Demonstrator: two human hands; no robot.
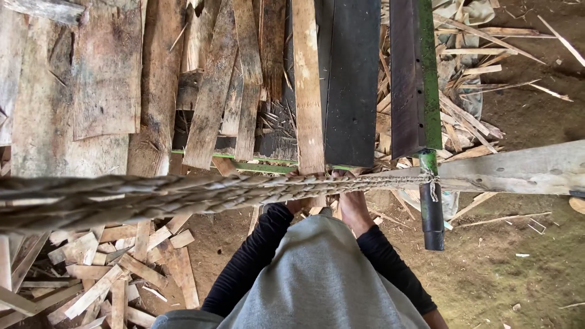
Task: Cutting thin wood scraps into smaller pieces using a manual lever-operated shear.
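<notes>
- Braided straw-coloured rope (183,196) runs across the view from the left edge, thick and in several strands there, narrowing to a single plait toward the right.
- Rope's right end is knotted around a green and black post (430,201), just where a pale weathered plank (518,170) meets that post.
- Left hand (297,204), in a black sleeve, reaches up to the rope; it lies mostly behind the plait, so whether its fingers are clenched or released cannot be told.
- Right hand (353,204), also black-sleeved, sits just beside the left, its back visible below the rope; the fingers are hidden by the plait, and their state cannot be told either.
- Long pale wooden slat (308,91) extends from the top edge down to the rope, its lower end directly above the two hands.
- Dark flat board (352,85) lies just to the right of the slat, parallel to it.
- Green-edged metal bar (416,79) lies further right, ending above the post.
- Grey garment (317,280) of the person fills the lower centre.
- Short offcuts of wood (109,274) are scattered on the earth floor (506,268) at lower left.
- Wide worn boards (91,85) cover the upper left.
</notes>
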